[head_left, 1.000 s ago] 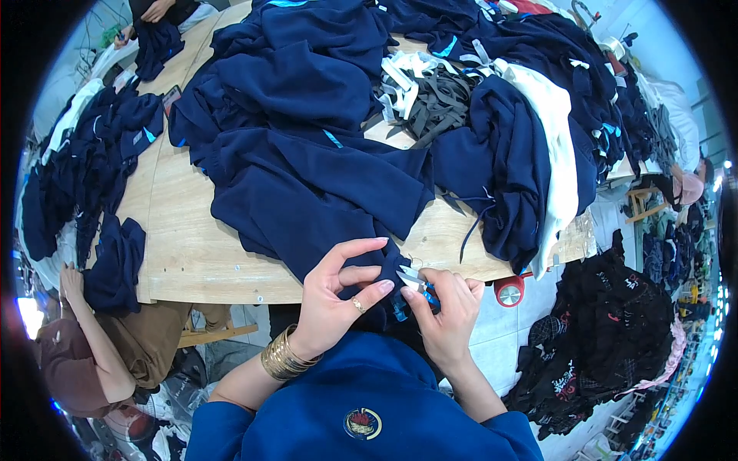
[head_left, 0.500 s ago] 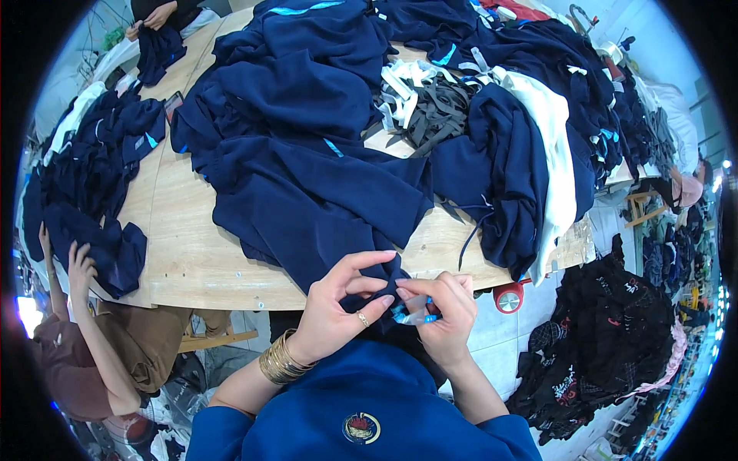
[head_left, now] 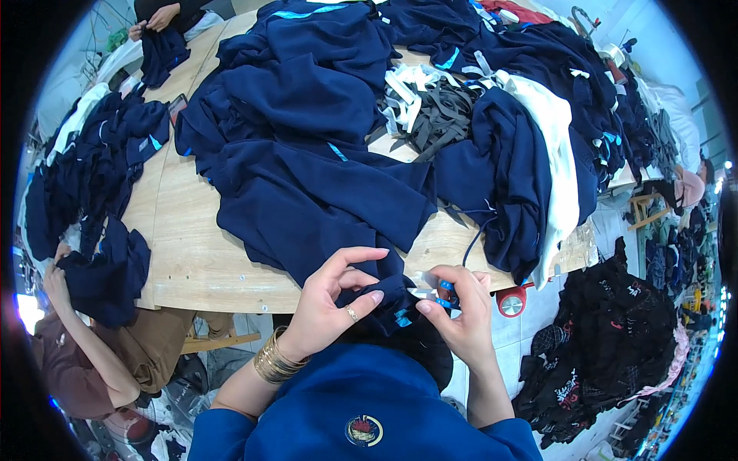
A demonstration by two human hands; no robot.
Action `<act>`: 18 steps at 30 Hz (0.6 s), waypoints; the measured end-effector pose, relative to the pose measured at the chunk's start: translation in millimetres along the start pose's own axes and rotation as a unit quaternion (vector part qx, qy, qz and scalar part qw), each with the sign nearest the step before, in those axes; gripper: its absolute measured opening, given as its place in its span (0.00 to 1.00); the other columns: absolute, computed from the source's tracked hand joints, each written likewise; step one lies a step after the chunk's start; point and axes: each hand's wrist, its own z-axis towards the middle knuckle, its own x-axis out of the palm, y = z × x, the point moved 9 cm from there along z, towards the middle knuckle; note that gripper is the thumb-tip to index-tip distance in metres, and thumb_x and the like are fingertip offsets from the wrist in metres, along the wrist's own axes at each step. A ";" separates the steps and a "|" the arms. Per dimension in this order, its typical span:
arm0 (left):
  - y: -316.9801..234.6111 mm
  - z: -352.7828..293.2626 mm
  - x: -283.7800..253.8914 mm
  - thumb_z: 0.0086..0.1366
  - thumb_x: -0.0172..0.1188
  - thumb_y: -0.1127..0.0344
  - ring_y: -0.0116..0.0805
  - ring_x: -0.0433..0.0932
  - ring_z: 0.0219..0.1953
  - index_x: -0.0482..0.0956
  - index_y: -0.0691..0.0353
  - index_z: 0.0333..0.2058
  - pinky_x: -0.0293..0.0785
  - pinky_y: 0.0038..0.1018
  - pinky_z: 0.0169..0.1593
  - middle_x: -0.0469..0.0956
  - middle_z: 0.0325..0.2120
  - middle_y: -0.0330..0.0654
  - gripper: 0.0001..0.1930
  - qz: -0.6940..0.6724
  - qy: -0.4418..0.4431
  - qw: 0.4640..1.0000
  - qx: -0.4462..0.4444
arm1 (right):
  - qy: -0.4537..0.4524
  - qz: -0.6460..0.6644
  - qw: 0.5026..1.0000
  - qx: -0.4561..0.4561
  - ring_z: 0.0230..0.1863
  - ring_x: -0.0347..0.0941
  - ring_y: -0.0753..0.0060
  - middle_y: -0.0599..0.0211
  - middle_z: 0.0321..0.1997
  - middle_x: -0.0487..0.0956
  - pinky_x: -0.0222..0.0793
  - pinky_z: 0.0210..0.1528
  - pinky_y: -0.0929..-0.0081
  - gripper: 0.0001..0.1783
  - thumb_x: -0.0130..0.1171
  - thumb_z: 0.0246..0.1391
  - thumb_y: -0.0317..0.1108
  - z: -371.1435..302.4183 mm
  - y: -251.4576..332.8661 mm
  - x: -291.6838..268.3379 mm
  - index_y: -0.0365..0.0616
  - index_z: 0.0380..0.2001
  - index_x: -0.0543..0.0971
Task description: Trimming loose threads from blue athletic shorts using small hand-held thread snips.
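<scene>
A navy garment point(head_left: 300, 184) stretches across the table, and its near end hangs over the front edge into my hands. Gathered cloth sits between the thumb and fingers of my left hand point(head_left: 330, 300), with the index finger raised. In my right hand point(head_left: 463, 315) is a pair of thread snips point(head_left: 444, 295) with blue handles. Their metal blades point left and meet the fabric beside my left fingers. A light-blue strip point(head_left: 402, 316) shows on the cloth just below the blades.
White and dark grey strips point(head_left: 438, 115) lie in a heap beyond the garment. To their right is a navy piece with a white panel point(head_left: 555, 146). At the left, a co-worker's hand point(head_left: 55, 280) handles navy cloth. Black garments point(head_left: 592, 346) are piled at the lower right.
My right hand has turned and shifted slightly right, bringing the snips' blades into view against the cloth. The left co-worker's hands have moved down with the navy cloth.
</scene>
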 end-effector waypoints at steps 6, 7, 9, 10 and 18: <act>-3.1 1.2 -2.6 0.57 0.58 0.76 0.22 0.76 0.35 0.64 0.62 0.53 0.70 0.18 0.43 0.78 0.31 0.41 0.24 0.023 0.016 0.999 -0.018 | 0.039 -0.124 0.988 -0.086 0.22 0.64 0.76 0.76 0.20 0.71 0.48 0.33 0.72 0.14 0.64 0.44 0.45 -3.4 3.9 5.1 0.48 0.29 0.77; -4.1 1.2 -3.1 0.57 0.58 0.76 0.22 0.76 0.35 0.64 0.62 0.53 0.70 0.18 0.43 0.78 0.31 0.41 0.24 0.022 0.015 0.999 -0.019 | 0.048 -0.138 0.985 -0.096 0.21 0.63 0.76 0.76 0.19 0.71 0.48 0.33 0.72 0.14 0.64 0.44 0.45 -3.9 5.1 7.2 0.48 0.28 0.77; -5.4 1.0 -1.6 0.57 0.58 0.75 0.22 0.76 0.35 0.64 0.62 0.53 0.70 0.18 0.43 0.78 0.30 0.41 0.24 0.031 0.026 0.999 -0.024 | 0.055 -0.140 0.984 -0.097 0.21 0.63 0.76 0.76 0.19 0.70 0.47 0.33 0.72 0.14 0.64 0.43 0.46 -4.2 6.6 9.3 0.48 0.28 0.77; -5.1 1.1 -1.8 0.57 0.58 0.75 0.22 0.76 0.35 0.64 0.62 0.53 0.70 0.18 0.43 0.78 0.30 0.41 0.24 0.030 0.025 0.999 -0.025 | 0.060 -0.142 0.983 -0.098 0.21 0.62 0.76 0.76 0.18 0.69 0.47 0.32 0.72 0.14 0.64 0.43 0.46 -4.4 7.7 10.3 0.49 0.27 0.77; -3.8 1.3 -1.8 0.57 0.58 0.74 0.20 0.75 0.34 0.64 0.61 0.54 0.68 0.19 0.44 0.78 0.28 0.38 0.25 0.043 0.035 0.998 -0.020 | 0.085 -0.138 0.982 -0.102 0.22 0.62 0.77 0.76 0.19 0.70 0.47 0.34 0.72 0.14 0.64 0.43 0.48 -3.8 9.9 14.9 0.50 0.26 0.77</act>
